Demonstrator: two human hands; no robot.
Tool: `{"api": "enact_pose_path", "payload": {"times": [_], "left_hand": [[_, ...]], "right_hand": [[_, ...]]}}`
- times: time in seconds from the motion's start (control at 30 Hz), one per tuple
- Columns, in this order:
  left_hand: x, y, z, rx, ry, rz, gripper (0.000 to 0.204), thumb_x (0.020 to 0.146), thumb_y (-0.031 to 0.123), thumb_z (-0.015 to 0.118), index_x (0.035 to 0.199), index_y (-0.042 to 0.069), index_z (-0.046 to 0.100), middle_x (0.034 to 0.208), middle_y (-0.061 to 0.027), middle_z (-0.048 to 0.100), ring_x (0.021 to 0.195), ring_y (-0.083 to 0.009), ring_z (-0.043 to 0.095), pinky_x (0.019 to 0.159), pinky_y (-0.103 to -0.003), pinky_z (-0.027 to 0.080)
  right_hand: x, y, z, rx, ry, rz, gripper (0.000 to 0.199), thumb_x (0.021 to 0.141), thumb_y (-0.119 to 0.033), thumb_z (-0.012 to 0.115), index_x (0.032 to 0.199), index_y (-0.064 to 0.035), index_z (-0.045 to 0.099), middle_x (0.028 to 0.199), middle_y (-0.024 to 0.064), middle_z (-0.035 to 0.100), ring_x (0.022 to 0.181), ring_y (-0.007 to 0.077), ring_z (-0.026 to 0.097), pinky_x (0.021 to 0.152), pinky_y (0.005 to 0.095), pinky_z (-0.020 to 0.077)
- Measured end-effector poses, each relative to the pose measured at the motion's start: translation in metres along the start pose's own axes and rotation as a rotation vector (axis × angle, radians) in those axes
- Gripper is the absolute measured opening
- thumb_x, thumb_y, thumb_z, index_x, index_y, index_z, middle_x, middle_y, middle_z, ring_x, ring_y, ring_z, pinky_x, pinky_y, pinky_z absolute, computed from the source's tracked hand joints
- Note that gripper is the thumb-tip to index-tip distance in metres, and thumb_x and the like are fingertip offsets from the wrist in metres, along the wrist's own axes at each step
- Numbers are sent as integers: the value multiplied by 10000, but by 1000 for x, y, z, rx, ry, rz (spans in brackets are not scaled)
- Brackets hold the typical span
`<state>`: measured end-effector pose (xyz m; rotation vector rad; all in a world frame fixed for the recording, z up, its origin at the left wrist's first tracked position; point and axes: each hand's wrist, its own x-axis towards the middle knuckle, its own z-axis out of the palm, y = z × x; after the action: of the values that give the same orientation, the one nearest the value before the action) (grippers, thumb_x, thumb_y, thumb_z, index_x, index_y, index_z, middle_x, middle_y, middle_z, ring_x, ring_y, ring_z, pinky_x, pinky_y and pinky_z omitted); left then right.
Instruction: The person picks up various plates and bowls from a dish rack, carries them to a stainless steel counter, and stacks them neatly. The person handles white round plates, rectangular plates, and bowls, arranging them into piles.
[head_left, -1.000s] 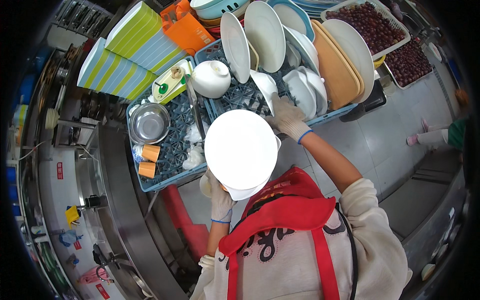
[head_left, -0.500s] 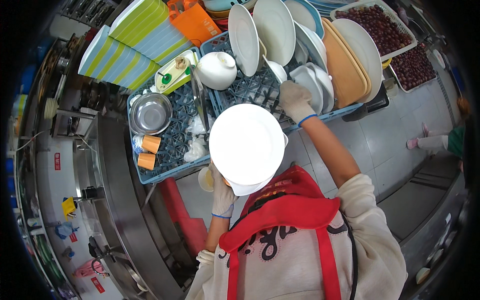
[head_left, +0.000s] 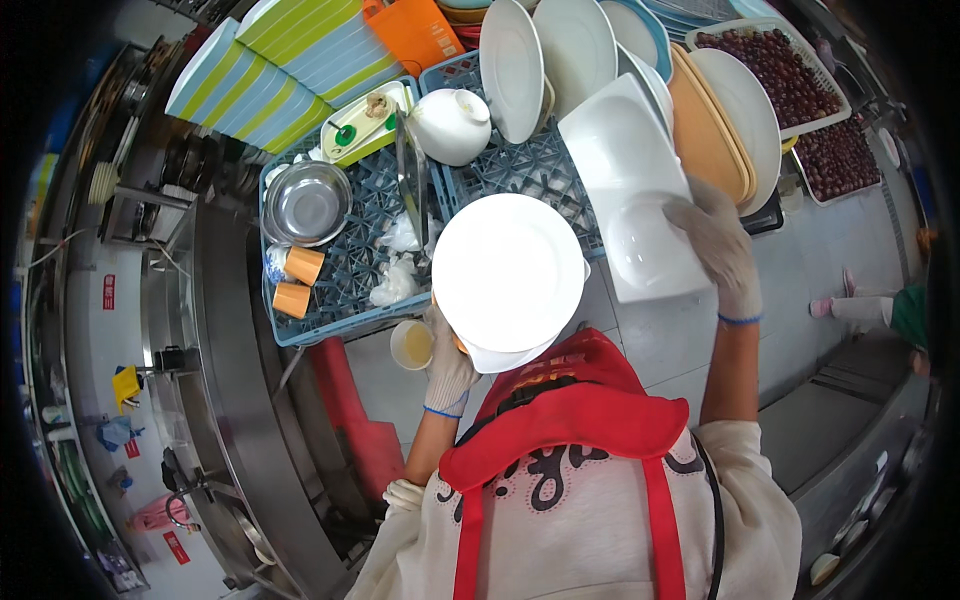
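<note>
White square plate (head_left: 632, 190) overhangs rack (head_left: 520, 175)

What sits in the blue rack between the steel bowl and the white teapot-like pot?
In the head view, between the steel bowl and the white pot in the blue rack, a flat shiny metal piece stands on edge; crumpled white wrappers lie just below.

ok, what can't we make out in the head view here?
- Left hand: its palm and grip, behind the round white plates.
- Small cup: contents too small to tell.
- Blue rack: its near middle, covered by the plates.
- Rectangular white dish in the right hand: underside unseen.
</note>
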<state>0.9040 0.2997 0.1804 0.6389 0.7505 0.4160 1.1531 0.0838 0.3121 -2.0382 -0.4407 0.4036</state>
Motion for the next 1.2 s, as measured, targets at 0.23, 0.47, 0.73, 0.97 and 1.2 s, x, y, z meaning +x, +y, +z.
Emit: {"api": "enact_pose_path", "payload": {"times": [0.23,0.47,0.73,0.97,1.2], "left_hand": [[6,-3,6,-58,-52,-55,570,956,455,367,1390,109,238,1352,-116,395,1215,-233,457,955,-364,471],[7,-6,14,-60,-75,-46,574,954,456,368,1396,115,232,1377,-112,375,1248,-233,416,1013,-385,415],[8,-10,15,-45,-162,3,612,938,483,369,1420,147,198,1419,-104,325,1285,-248,374,1039,-384,387],[14,-24,12,-93,-222,43,581,951,448,361,1412,145,177,1404,-118,337,1265,-269,397,1011,-413,422],[17,-29,6,-133,-168,-9,566,952,459,346,1394,134,206,1396,-109,339,1267,-257,395,1009,-415,424]], "right_hand": [[-27,-21,45,406,-257,37,423,849,-223,616,1171,43,550,935,162,655,744,167,643,689,272,522],[-20,-21,94,-52,-261,-145,346,807,-260,568,1026,8,567,909,201,624,812,327,618,758,384,483],[-19,1,106,-249,-191,-177,331,780,-273,603,966,-3,554,924,182,590,866,346,583,768,414,463],[-15,8,104,-480,-27,-369,360,728,-271,648,989,-25,615,1224,131,479,1163,309,410,934,400,395],[-14,6,97,-397,-123,-224,482,707,-277,672,1086,13,603,1349,164,397,1268,357,325,1045,406,297]]}}
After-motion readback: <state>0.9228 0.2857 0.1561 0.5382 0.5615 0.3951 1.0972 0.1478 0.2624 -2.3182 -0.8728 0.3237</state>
